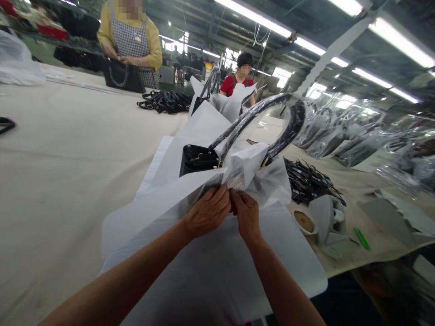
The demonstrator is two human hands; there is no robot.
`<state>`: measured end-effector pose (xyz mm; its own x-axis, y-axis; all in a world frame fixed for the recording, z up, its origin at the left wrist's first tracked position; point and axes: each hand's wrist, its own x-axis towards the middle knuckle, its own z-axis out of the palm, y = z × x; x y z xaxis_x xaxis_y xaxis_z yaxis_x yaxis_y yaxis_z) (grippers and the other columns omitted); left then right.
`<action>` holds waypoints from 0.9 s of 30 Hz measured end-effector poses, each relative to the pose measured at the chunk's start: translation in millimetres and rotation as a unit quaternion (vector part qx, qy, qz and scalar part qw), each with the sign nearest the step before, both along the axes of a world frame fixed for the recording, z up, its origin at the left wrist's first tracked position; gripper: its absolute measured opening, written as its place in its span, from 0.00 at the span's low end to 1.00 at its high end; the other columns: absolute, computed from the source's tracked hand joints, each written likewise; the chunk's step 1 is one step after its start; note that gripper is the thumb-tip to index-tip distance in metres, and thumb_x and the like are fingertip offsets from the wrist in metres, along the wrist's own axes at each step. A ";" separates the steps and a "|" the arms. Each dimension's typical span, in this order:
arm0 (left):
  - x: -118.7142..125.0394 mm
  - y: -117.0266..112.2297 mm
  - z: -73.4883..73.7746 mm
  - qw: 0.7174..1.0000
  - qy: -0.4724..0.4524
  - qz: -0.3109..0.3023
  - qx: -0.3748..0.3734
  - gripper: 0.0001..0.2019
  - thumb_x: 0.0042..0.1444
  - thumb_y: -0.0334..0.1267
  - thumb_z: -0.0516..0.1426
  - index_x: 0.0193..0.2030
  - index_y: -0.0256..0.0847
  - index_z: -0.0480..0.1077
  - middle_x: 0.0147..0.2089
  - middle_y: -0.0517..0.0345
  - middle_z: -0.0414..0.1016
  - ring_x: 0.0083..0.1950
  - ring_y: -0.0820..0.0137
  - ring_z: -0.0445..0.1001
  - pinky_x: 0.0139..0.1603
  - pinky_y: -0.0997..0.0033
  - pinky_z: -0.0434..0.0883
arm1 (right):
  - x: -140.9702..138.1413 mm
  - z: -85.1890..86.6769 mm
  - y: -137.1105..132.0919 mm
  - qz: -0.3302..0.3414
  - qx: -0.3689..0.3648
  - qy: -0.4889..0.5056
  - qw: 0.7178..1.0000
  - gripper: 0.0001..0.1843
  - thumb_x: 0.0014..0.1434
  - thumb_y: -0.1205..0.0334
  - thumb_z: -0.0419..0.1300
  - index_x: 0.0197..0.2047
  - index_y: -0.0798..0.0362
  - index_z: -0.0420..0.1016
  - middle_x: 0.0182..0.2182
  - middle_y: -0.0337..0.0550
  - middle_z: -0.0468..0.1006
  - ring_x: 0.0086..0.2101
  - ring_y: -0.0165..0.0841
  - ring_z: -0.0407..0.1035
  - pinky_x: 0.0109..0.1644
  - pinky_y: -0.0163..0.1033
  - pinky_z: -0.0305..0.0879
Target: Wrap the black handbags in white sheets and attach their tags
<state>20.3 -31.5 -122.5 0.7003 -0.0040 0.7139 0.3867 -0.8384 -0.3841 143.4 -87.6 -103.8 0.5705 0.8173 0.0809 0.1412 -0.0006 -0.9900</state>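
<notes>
A black handbag (195, 158) stands upright on the table, partly covered by white tissue paper (163, 194). Its long handles (253, 113) are wrapped in clear plastic and arch up to the right. My left hand (210, 210) is closed at the front of the bag, fingers bent and gripping the gathered paper. Right beside it, my right hand (246, 213) pinches the same bunched paper, the two hands almost touching. More sheets spread under my forearms. The fingertips partly hide what lies between them.
Black straps (166, 100) lie in a pile at the back, and dark tags (311, 181) lie to the right. Near them are a tape dispenser (328, 219), a tape roll (305, 222) and a green cutter (361, 238). Plastic-covered bags (353, 131) line the right. Two people work across the table.
</notes>
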 end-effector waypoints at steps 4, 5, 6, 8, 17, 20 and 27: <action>0.9 0.8 -0.7 1.000 0.004 0.008 -0.003 0.16 0.63 0.28 0.43 0.48 0.25 0.69 0.48 0.40 0.74 0.56 0.57 0.69 0.52 0.59 0.65 | 1.6 2.5 3.3 -0.007 -0.040 0.009 0.999 0.26 0.51 0.41 0.60 0.15 0.53 0.65 0.10 0.33 0.64 0.15 0.25 0.58 0.20 0.32 0.52; 1.2 1.0 -0.9 1.000 0.006 0.009 -0.003 0.16 0.63 0.28 0.43 0.48 0.25 0.69 0.48 0.40 0.74 0.56 0.57 0.69 0.52 0.59 0.65 | 2.0 3.5 4.2 -0.005 -0.046 0.010 0.999 0.27 0.51 0.40 0.60 0.15 0.53 0.64 0.10 0.34 0.64 0.14 0.25 0.58 0.19 0.32 0.52; 1.6 1.1 -1.1 1.000 0.006 0.009 -0.001 0.16 0.63 0.28 0.43 0.48 0.25 0.69 0.48 0.41 0.74 0.56 0.57 0.69 0.52 0.59 0.65 | 2.3 4.5 5.1 -0.002 -0.048 0.010 0.999 0.28 0.51 0.39 0.60 0.15 0.53 0.64 0.10 0.34 0.64 0.14 0.25 0.58 0.18 0.32 0.52; 2.3 1.0 -1.3 1.000 0.006 0.009 0.002 0.16 0.62 0.28 0.43 0.48 0.25 0.69 0.47 0.41 0.74 0.55 0.57 0.70 0.51 0.59 0.65 | 2.8 6.1 7.0 -0.001 -0.049 0.009 0.999 0.29 0.50 0.37 0.59 0.14 0.53 0.63 0.09 0.34 0.63 0.13 0.25 0.58 0.18 0.32 0.52; 2.0 -0.3 -0.3 1.000 0.017 0.013 -0.009 0.17 0.62 0.28 0.42 0.47 0.25 0.70 0.47 0.40 0.74 0.55 0.57 0.69 0.51 0.59 0.65 | 2.9 6.3 5.2 -0.005 -0.073 0.012 0.997 0.30 0.48 0.35 0.59 0.15 0.54 0.66 0.09 0.35 0.65 0.13 0.25 0.59 0.16 0.30 0.54; 1.2 -1.4 0.3 1.000 0.016 0.009 -0.011 0.17 0.62 0.28 0.43 0.47 0.25 0.71 0.47 0.40 0.74 0.55 0.58 0.69 0.51 0.59 0.65 | 5.0 6.4 1.4 0.005 -0.093 0.010 0.996 0.30 0.48 0.34 0.59 0.16 0.55 0.67 0.11 0.37 0.67 0.13 0.26 0.61 0.16 0.31 0.55; 0.8 -3.3 -2.3 1.000 0.005 0.009 -0.008 0.17 0.61 0.27 0.43 0.48 0.26 0.71 0.48 0.42 0.75 0.55 0.57 0.70 0.52 0.58 0.65 | 13.7 7.4 -1.5 0.022 -0.162 -0.146 0.976 0.35 0.53 0.31 0.50 0.14 0.53 0.68 0.10 0.39 0.68 0.15 0.28 0.65 0.23 0.32 0.61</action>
